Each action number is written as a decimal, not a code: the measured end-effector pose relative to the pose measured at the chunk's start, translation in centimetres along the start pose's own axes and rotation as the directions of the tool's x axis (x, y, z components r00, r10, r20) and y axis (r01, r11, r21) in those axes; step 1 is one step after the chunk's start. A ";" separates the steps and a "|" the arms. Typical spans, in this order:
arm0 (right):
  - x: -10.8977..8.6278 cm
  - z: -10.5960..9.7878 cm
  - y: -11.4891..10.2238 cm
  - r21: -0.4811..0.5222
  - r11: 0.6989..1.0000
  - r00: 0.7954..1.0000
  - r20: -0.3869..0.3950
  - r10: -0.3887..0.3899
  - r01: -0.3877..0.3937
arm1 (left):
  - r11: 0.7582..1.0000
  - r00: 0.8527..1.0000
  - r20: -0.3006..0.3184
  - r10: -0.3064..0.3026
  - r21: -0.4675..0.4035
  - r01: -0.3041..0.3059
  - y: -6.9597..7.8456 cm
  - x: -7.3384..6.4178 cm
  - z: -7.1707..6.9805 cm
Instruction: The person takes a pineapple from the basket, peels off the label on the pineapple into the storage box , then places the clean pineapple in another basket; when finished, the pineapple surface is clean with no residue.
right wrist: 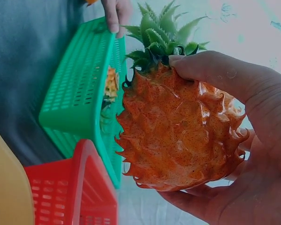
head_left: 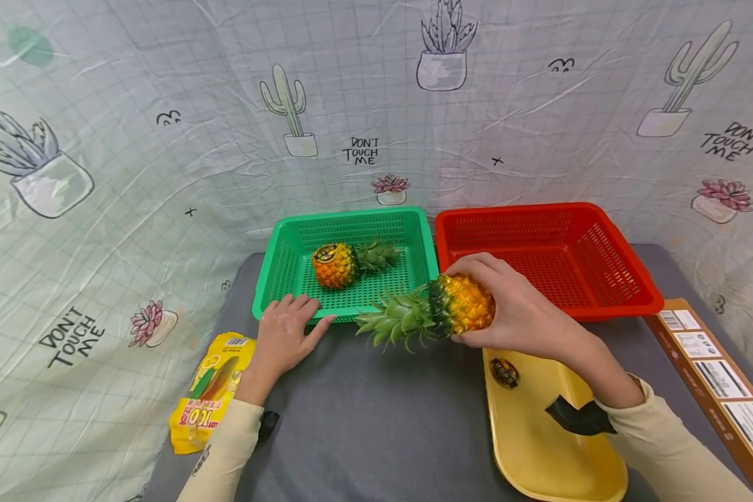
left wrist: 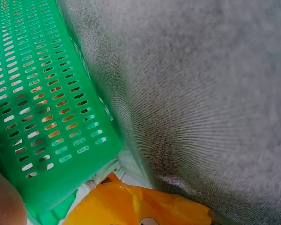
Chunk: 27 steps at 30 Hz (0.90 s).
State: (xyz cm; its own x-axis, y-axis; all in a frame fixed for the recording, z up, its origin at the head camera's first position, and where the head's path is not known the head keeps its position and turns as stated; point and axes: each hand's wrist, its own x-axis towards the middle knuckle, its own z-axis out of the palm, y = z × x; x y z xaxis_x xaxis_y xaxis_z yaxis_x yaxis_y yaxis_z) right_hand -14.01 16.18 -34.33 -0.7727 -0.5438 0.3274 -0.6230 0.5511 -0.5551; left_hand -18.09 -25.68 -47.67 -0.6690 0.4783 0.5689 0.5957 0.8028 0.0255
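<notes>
My right hand [head_left: 508, 303] grips a pineapple [head_left: 467, 303] by its orange body, with the green crown [head_left: 404, 317] pointing left. The pineapple is held up in front of the two baskets. In the right wrist view, the thumb lies along the top of the spiky pineapple [right wrist: 178, 131] near its leaves, and the other fingers reach under and behind it. A second pineapple [head_left: 335, 266] lies on its side inside the green basket [head_left: 345, 217], a round label on its base. My left hand [head_left: 285, 328] rests on that basket's near rim, fingers extended and thumb spread out.
A red basket [head_left: 649, 296] stands right of the green one. In front of it is a yellow tray [head_left: 539, 446] with a round dark sticker [head_left: 505, 373]. A yellow packet [head_left: 210, 390] lies at the left, and a long brown box [head_left: 718, 390] runs along the right edge.
</notes>
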 end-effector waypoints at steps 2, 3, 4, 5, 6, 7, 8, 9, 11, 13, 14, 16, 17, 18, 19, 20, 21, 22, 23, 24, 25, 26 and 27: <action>0.0 -0.2 0.2 0.001 1.000 1.000 -0.005 0.003 -0.003 | 1.000 1.000 0.002 -0.002 0.002 0.002 0.0 0.0 0.0; 0.1 -0.2 0.3 0.000 1.000 1.000 -0.009 0.004 -0.004 | 1.000 1.000 0.002 -0.003 0.001 0.003 0.0 0.0 0.0; 0.1 -0.3 0.4 -0.001 1.000 1.000 -0.013 0.006 -0.006 | 1.000 1.000 0.003 -0.004 0.000 0.004 0.0 0.0 0.0; 0.1 -0.4 0.5 -0.002 1.000 1.000 -0.017 0.006 -0.006 | 1.000 1.000 0.006 -0.005 0.000 0.005 0.0 0.0 0.0; 0.1 -0.4 0.6 -0.004 1.000 1.000 -0.022 0.005 -0.005 | 1.000 1.000 0.010 -0.006 -0.001 0.006 0.0 0.0 0.0; 0.1 -0.5 0.7 -0.005 1.000 1.000 -0.025 0.006 -0.006 | 1.000 1.000 0.015 -0.007 0.000 0.007 0.0 0.0 0.0; 0.1 -0.6 0.8 -0.008 1.000 1.000 -0.029 0.006 -0.006 | 1.000 1.000 0.020 -0.007 0.002 0.007 0.0 0.0 0.0; 0.1 -0.6 1.0 -0.012 1.000 0.999 -0.032 0.006 -0.007 | 1.000 1.000 0.024 -0.007 0.004 0.007 -0.1 0.1 0.0; 0.0 -0.8 1.2 -0.018 1.000 0.999 -0.037 0.010 -0.010 | 1.000 0.999 0.031 -0.008 0.009 0.008 -0.1 0.1 0.1; 0.0 -0.9 1.5 -0.020 1.000 0.999 -0.040 0.015 -0.016 | 1.000 0.999 0.031 -0.009 0.010 0.008 -0.1 0.0 0.1; 0.0 -1.0 1.5 -0.022 1.000 0.999 -0.043 0.019 -0.020 | 1.000 1.000 0.029 -0.008 0.011 0.007 -0.2 0.0 0.1; -0.1 -1.1 1.7 -0.029 0.999 0.998 -0.050 0.026 -0.027 | 1.000 1.000 0.023 -0.006 0.008 0.006 -0.2 0.0 0.2; -0.1 -1.2 1.8 -0.030 0.999 0.998 -0.052 0.031 -0.032 | 1.000 1.000 0.020 -0.005 0.008 0.005 -0.2 0.0 0.2; -0.1 -1.2 1.9 -0.033 0.999 0.998 -0.054 0.034 -0.036 | 1.000 1.000 0.018 -0.004 0.008 0.004 -0.2 0.0 0.2; -0.2 -1.3 1.9 -0.036 0.999 0.998 -0.056 0.037 -0.039 | 1.000 1.000 0.016 -0.003 0.009 0.003 -0.2 -0.1 0.2; -0.2 -1.3 1.9 -0.038 0.998 0.998 -0.055 0.041 -0.043 | 1.000 1.000 0.016 -0.003 0.011 0.003 -0.2 -0.1 0.2; -0.2 -1.4 2.0 -0.039 0.998 0.998 -0.054 0.045 -0.047 | 1.000 1.000 0.016 -0.003 0.009 0.003 -0.2 -0.1 0.2; -0.2 -1.5 2.0 -0.041 0.998 0.997 -0.055 0.049 -0.051 | 1.000 1.000 0.017 -0.004 0.009 0.003 -0.2 -0.1 0.2; -0.2 -1.6 2.0 -0.042 0.998 0.997 -0.055 0.052 -0.054 | 1.000 1.000 0.018 -0.003 0.010 0.003 -0.2 -0.1 0.2; -0.2 -1.8 2.1 -0.045 0.997 0.997 -0.057 0.055 -0.058 | 1.000 1.000 0.019 -0.003 0.008 0.003 -0.2 -0.1 0.2; -0.2 -1.9 2.1 -0.045 0.997 0.997 -0.057 0.056 -0.058 | 1.000 1.000 0.020 -0.005 0.007 0.004 -0.2 -0.1 0.1; -0.1 -2.0 2.1 -0.044 0.997 0.997 -0.058 0.055 -0.058 | 1.000 1.000 0.022 -0.006 0.006 0.005 -0.2 -0.2 0.0; -0.1 -2.1 2.1 -0.047 0.997 0.996 -0.060 0.058 -0.061 | 1.000 1.000 0.023 -0.007 0.004 0.006 -0.3 -0.2 0.1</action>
State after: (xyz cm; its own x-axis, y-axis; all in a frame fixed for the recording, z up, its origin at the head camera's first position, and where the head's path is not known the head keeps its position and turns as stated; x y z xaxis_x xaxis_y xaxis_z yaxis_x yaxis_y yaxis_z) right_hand -15.49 18.73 -33.97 -0.8137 -0.4718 0.3396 -0.5795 0.6124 -0.5377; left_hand -18.12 -25.96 -47.83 -0.6831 0.4813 0.5493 0.5896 0.8073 0.0259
